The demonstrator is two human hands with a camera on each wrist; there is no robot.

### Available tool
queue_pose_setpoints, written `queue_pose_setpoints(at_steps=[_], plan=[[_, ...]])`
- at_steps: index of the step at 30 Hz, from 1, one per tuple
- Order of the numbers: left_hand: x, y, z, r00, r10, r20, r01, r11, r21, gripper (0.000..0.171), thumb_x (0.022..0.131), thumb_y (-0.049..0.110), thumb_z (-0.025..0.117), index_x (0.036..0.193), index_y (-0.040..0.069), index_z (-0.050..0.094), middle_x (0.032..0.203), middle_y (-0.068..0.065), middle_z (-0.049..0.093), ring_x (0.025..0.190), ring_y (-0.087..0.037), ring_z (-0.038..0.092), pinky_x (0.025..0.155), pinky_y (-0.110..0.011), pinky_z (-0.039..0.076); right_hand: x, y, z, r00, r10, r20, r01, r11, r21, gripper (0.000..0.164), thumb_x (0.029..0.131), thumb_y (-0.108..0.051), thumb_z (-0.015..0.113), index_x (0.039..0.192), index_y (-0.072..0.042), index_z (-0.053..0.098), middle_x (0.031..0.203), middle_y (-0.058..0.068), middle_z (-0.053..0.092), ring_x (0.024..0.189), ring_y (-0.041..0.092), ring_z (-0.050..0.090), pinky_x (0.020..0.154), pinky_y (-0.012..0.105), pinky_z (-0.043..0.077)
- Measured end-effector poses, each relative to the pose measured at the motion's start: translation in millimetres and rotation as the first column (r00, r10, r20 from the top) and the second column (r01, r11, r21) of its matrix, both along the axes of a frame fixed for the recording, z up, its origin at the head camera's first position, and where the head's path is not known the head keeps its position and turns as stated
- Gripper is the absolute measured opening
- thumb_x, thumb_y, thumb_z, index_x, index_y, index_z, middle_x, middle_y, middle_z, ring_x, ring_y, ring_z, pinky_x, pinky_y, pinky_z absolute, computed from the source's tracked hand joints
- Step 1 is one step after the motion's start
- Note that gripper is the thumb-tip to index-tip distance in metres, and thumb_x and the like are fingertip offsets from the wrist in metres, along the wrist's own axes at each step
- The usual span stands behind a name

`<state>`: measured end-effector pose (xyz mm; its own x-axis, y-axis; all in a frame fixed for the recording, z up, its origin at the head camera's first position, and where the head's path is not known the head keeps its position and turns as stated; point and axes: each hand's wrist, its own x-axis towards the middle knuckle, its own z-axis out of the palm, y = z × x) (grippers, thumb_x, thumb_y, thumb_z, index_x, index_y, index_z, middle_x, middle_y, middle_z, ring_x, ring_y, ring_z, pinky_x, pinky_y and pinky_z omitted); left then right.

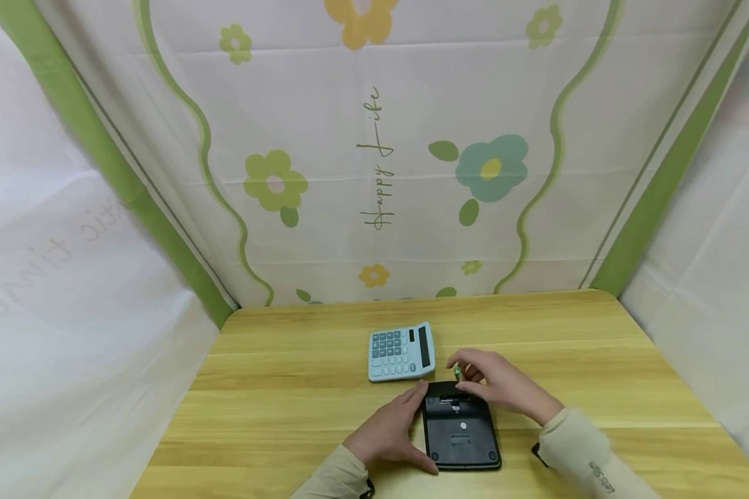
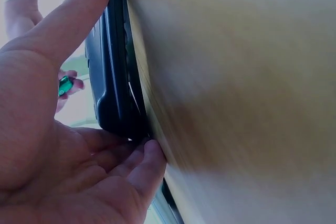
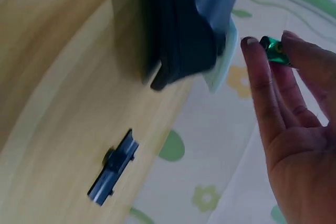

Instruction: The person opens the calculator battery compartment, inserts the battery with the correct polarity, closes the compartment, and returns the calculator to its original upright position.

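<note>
A black calculator (image 1: 462, 447) lies face down on the wooden table, its underside and open battery compartment (image 1: 454, 400) facing up. The left hand (image 1: 388, 431) holds it along the left side, thumb at the near corner and fingers at the far one. Just above the compartment end, the right hand (image 1: 502, 381) pinches a small green battery (image 3: 275, 51) between thumb and fingertip. In the left wrist view the battery (image 2: 65, 85) shows beyond the calculator's edge. A small black battery cover (image 3: 113, 167) rests on the table, seen in the right wrist view.
Behind the black calculator, a light blue calculator (image 1: 387, 357) sits on the table (image 1: 274, 416) with its keys up. A flower-printed curtain (image 1: 381, 138) hangs at the table's far edge, and white cloth walls stand on both sides.
</note>
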<state>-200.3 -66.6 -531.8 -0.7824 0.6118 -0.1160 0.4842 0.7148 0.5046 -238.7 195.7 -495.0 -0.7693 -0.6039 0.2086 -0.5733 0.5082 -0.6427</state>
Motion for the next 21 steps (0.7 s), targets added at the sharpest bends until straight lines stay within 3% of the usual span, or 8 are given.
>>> queue_pose_setpoints(at_steps=[3,9,16,21], plan=[[0.1,0.1,0.3,1.0,-0.002,-0.006,0.002,1.0,0.002,0.132,0.055,0.073,0.076,0.156,0.019,0.01,0.159,-0.002,0.019,0.141,-0.019,0.029,0.11,-0.035,0.037,2.1,-7.8,-1.6,0.999,0.038,0.0,-0.038,0.999,0.007,0.028,0.089,-0.015,0.07,0.112,-0.026,0.06,0.1,0.002,0.067,0.083,0.004,0.063,0.068,0.02,0.056],[0.6,0.6,0.8,1.0,0.0,-0.003,0.0,1.0,0.014,0.132,0.055,0.072,0.077,0.156,0.018,0.009,0.159,-0.002,0.019,0.141,-0.021,0.03,0.11,-0.036,0.037,4.4,-14.5,-5.3,0.994,0.032,-0.102,-0.024,0.997,0.071,0.029,0.087,-0.018,0.072,0.115,-0.024,0.068,0.092,-0.013,0.066,0.077,-0.002,0.058,0.065,0.022,0.054],[1.6,1.0,2.2,1.0,0.005,0.008,-0.005,1.0,0.016,0.131,0.056,0.071,0.077,0.156,0.019,0.01,0.159,-0.003,0.019,0.141,-0.021,0.03,0.11,-0.037,0.037,7.6,-18.0,-6.8,0.995,0.048,-0.086,-0.037,0.992,0.123,0.033,0.087,-0.017,0.072,0.119,-0.021,0.069,0.09,-0.013,0.064,0.076,-0.002,0.055,0.064,0.019,0.05],[2.1,1.1,1.7,1.0,0.005,-0.004,-0.005,1.0,0.011,0.132,0.055,0.072,0.077,0.156,0.019,0.01,0.159,-0.003,0.021,0.141,-0.02,0.03,0.11,-0.036,0.037,6.7,-18.5,-12.8,0.971,0.075,-0.225,-0.035,0.983,0.179,0.027,0.086,-0.018,0.073,0.113,-0.021,0.072,0.09,-0.014,0.062,0.075,-0.002,0.054,0.063,0.018,0.05]])
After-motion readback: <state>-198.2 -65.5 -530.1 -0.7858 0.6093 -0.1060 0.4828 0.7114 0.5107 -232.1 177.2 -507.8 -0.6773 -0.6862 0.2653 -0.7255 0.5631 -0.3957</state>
